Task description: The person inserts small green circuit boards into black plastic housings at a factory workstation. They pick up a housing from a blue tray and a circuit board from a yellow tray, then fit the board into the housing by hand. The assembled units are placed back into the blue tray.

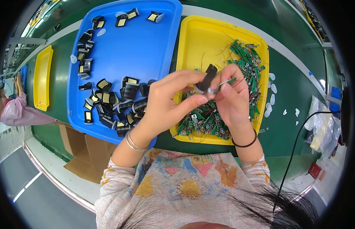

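Up close over the yellow tray [189, 45], both hands meet just above its near half. The left hand [168, 103] pinches a small black plastic housing [208, 78] between thumb and fingertips, its grip pressed together on the lower end of the part. The right hand [232, 97] has its grip closed on a little green circuit board [227, 82] with a metal end, held right against the housing so the two touch.

Judging by their size, both pieces are very light. The housing looks stiff and smooth, likely a bit slippery, so a hold across its flat sides seems safer than one on its corners. The board is thin and looks fragile: fine wires trail from the boards heaped in the tray, and these would snag or bend easily. Its bare edges seem the best place to take it, clear of wires and soldered parts.

To the left, touching the yellow tray, a blue tray [154, 42] holds many more black housings [108, 103], loosely scattered. The pile of green boards [208, 118] fills the yellow tray's right and near side. Both trays sit on a green surface [295, 99], where small white bits [271, 97] lie just right of the yellow tray. Far left, another person's pink sleeve [21, 112] shows near a second yellow tray [42, 76].
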Available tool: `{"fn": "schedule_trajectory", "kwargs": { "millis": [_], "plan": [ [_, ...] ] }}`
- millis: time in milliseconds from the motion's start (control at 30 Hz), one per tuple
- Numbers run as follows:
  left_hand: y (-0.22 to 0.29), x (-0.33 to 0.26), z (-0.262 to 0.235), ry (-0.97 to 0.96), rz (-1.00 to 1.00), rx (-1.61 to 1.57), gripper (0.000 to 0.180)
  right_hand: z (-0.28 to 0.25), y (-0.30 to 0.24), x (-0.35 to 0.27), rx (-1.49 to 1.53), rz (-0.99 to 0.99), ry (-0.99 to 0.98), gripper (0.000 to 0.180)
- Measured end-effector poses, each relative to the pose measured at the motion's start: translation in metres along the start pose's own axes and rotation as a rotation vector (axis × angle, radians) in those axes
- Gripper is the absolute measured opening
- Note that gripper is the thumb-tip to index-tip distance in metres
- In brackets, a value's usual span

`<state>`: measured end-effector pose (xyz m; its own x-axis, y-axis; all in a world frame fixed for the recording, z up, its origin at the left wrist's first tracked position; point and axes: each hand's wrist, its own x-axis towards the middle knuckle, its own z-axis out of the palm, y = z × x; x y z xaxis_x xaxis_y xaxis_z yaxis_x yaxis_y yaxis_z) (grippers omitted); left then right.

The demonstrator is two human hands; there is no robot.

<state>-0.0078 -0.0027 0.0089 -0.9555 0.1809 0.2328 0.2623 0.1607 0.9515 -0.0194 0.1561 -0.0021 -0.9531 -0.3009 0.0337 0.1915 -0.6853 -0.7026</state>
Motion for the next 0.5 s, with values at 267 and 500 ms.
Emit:
{"fn": "schedule_trajectory", "kwargs": {
  "millis": [267,500],
  "plan": [
    [-0.010,-0.003,0.006,-0.045,-0.259,-0.487,0.021,-0.008,-0.005,-0.011,-0.010,-0.018,-0.008,0.016],
    [-0.009,-0.004,0.010,-0.029,-0.330,-0.637,0.022,-0.018,0.000,-0.013,-0.412,-0.413,-0.185,0.018]
  ]
}}
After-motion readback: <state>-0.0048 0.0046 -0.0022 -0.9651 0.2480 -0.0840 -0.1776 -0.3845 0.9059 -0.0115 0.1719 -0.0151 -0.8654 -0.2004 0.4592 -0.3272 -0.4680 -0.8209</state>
